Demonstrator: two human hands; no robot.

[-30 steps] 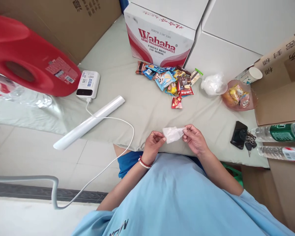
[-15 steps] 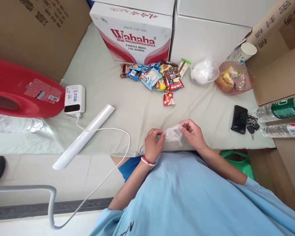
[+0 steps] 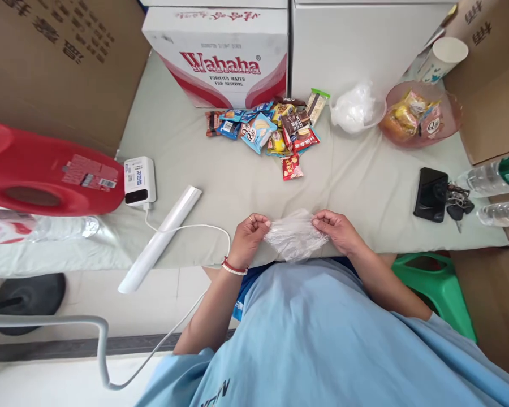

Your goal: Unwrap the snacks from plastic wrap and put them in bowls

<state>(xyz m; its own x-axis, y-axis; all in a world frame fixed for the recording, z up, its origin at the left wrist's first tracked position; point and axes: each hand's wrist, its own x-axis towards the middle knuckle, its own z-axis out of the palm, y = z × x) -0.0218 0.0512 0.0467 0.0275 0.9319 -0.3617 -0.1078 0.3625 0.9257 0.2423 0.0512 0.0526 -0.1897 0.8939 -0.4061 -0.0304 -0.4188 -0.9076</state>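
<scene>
At the near edge of the counter (image 3: 186, 147), the left hand (image 3: 248, 238) and right hand (image 3: 338, 230) each pinch a side of a clear plastic bag (image 3: 296, 238), grips closed on it, spread between them. Toward 12 o'clock lies a snack packet pile (image 3: 271, 127) before the Wahaha box (image 3: 223, 62). A white plastic roll (image 3: 161, 237) and charging cable (image 3: 186, 229) lie at 9 o'clock, a phone (image 3: 430, 195) with keys (image 3: 456, 202) at 2 o'clock, none touching the bag.
</scene>
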